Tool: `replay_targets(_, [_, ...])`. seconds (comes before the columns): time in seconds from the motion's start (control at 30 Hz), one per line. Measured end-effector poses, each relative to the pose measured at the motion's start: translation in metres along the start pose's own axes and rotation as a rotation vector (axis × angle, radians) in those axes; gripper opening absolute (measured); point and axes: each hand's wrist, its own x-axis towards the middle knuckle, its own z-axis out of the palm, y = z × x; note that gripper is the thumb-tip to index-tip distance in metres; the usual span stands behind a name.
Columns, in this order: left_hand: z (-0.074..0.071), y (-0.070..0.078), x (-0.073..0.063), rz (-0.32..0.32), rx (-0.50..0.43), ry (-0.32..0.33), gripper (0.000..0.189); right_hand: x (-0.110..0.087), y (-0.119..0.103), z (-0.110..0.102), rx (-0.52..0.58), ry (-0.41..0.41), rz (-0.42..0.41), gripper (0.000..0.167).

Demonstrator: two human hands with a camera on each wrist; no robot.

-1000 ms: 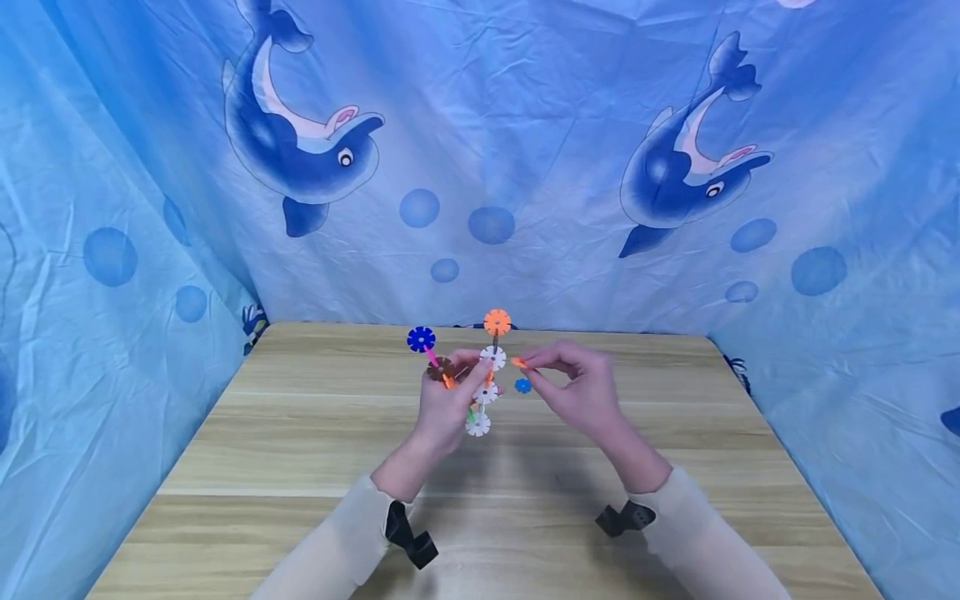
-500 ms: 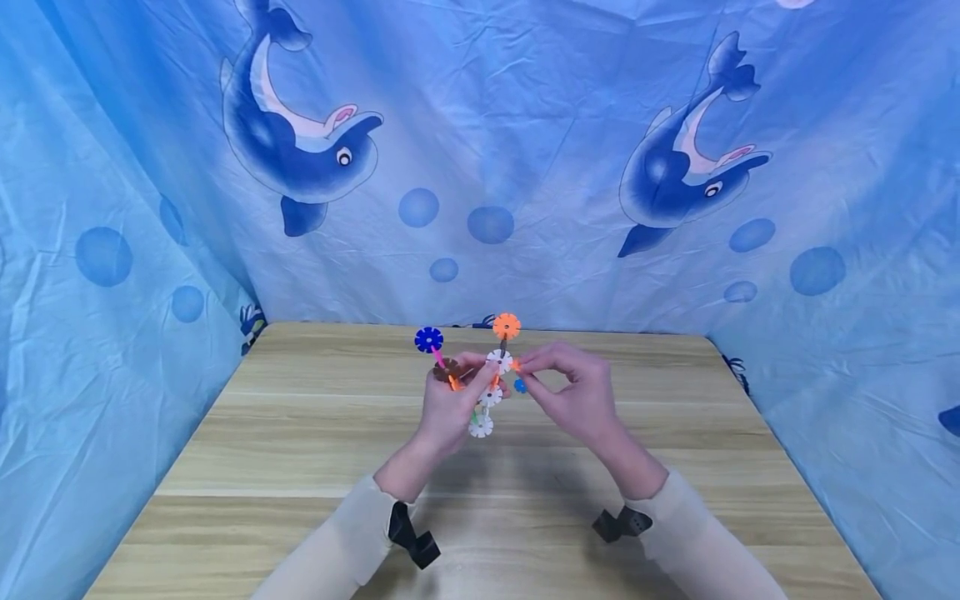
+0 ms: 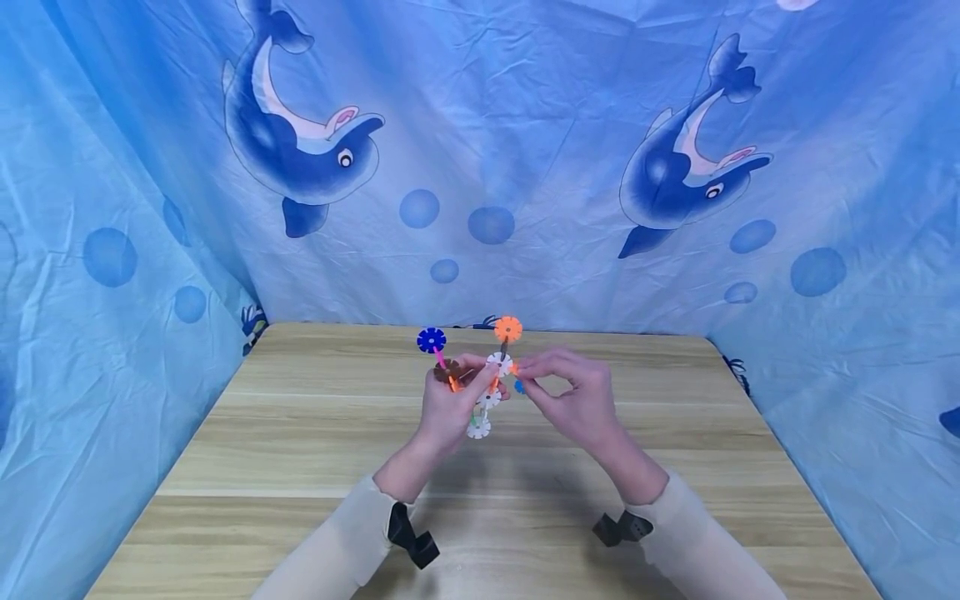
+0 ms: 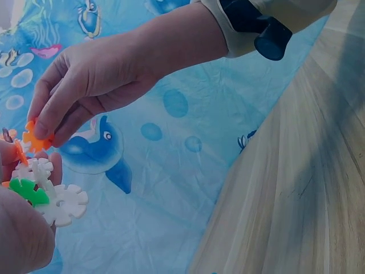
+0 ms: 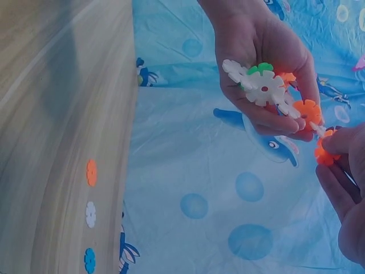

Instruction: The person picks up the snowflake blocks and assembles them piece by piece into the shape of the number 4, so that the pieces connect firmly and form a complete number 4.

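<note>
In the head view my left hand (image 3: 446,412) holds a branching chain of interlocking snowflake discs. A dark blue disc (image 3: 431,340) and a brown disc (image 3: 447,372) stick out on its left, and an orange disc (image 3: 508,328) tops the other branch. White discs hang lower, the lowest white disc (image 3: 479,428) beside a green disc (image 4: 29,192). Between thumb and fingers, my right hand (image 3: 573,392) pinches another orange disc (image 5: 325,149). Its edge meets a white disc of the chain; whether the slots interlock cannot be made out. Fingers hide part of the chain.
On the wooden table (image 3: 300,450), the right wrist view shows a loose orange disc (image 5: 91,173), a white disc (image 5: 90,214) and a blue disc (image 5: 89,260) in a row. A blue dolphin-print cloth (image 3: 480,150) hangs behind and at both sides.
The pinched orange disc has come from a small gap right of the chain up against its white disc. My left hand and the chain have shifted slightly to the right.
</note>
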Motion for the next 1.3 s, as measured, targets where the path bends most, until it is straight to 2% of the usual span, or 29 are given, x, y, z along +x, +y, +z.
replay_targets(0.27, [-0.002,0.004,0.000,0.038,0.077,-0.038,0.020,-0.003,-0.002,-0.003,-0.023,0.005,0.006,0.022])
replay_targets(0.47, [-0.005,0.006,0.002,0.037,0.120,-0.071,0.021,-0.004,-0.004,-0.004,-0.012,0.017,0.001,0.022])
replay_targets(0.7, [-0.006,0.007,0.002,0.044,0.167,-0.080,0.021,-0.004,-0.005,-0.004,-0.017,0.027,-0.014,0.026])
replay_targets(1.17, [-0.010,0.007,-0.003,0.028,0.143,-0.095,0.021,-0.007,-0.011,-0.001,-0.037,0.012,-0.014,0.023])
replay_targets(1.3, [-0.011,0.006,-0.003,0.040,0.145,-0.098,0.021,-0.007,-0.012,0.000,-0.046,0.015,-0.016,0.022])
